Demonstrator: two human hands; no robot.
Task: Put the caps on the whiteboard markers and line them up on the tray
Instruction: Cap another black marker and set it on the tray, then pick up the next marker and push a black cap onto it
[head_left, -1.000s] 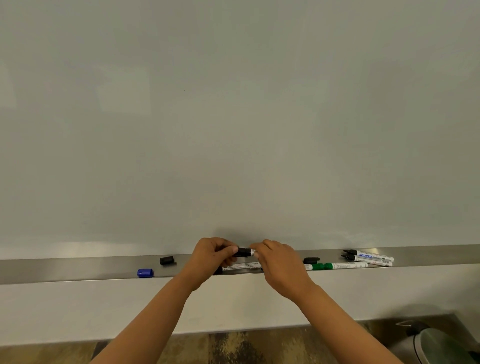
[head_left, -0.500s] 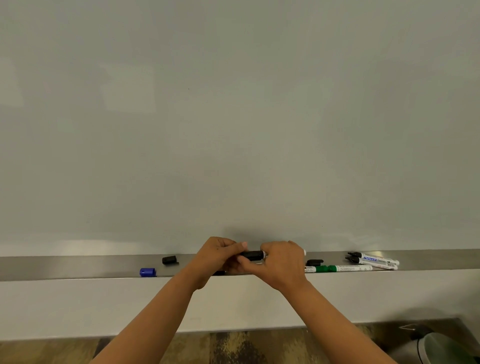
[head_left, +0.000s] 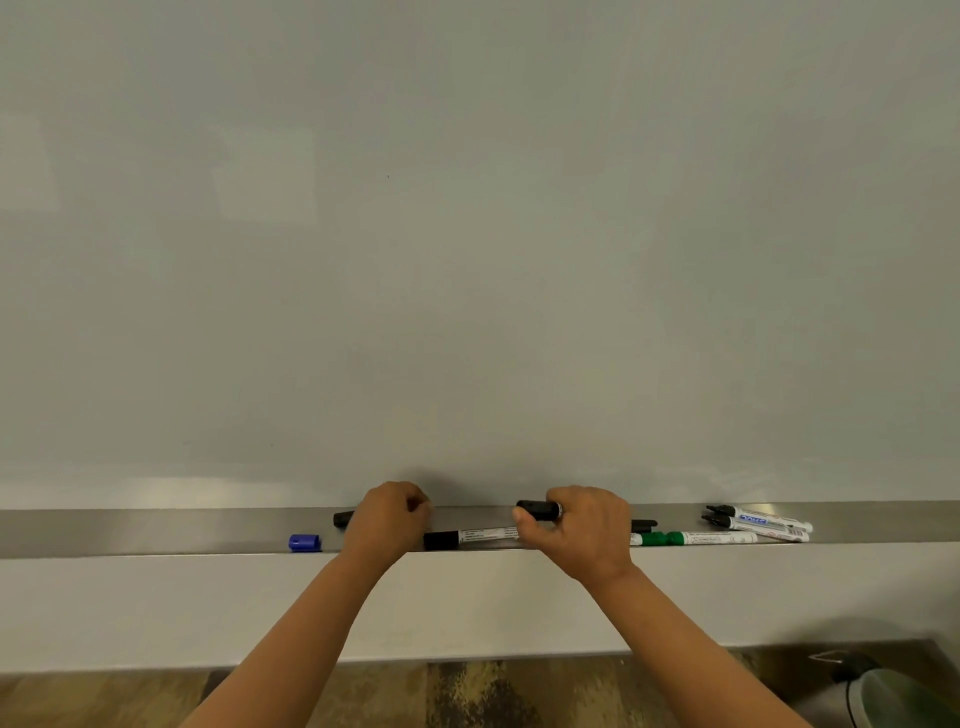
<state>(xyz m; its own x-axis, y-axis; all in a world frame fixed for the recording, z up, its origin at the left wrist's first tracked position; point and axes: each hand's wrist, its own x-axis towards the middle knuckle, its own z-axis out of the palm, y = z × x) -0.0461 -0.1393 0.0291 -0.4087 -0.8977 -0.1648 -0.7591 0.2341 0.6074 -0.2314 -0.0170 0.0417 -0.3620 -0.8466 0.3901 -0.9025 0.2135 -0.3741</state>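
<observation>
Hands have parted: right hand (head_left: 582, 530) grips a capped black marker (head_left: 540, 509), left hand (head_left: 387, 519) curls empty above the tray (head_left: 156, 530).

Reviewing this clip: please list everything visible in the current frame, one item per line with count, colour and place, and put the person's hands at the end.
Whiteboard: one, pale grey-white, fills the upper frame.
Metal marker tray: one, silver, runs along the whiteboard's bottom edge.
Loose blue cap: one, blue, left part of the tray.
Loose black cap: one, black, partly behind the left hand.
Capped black marker lying on the tray: one, white barrel, black cap, between the hands.
Black marker in hand: one, black cap end showing.
Green marker: one, right of the right hand.
Two markers at far right: two, white barrels, black tips, lying side by side.
Small black piece: one, probably a cap, behind the green marker.
Left hand: fingers curled, over the tray.
Right hand: grips the black marker.
</observation>
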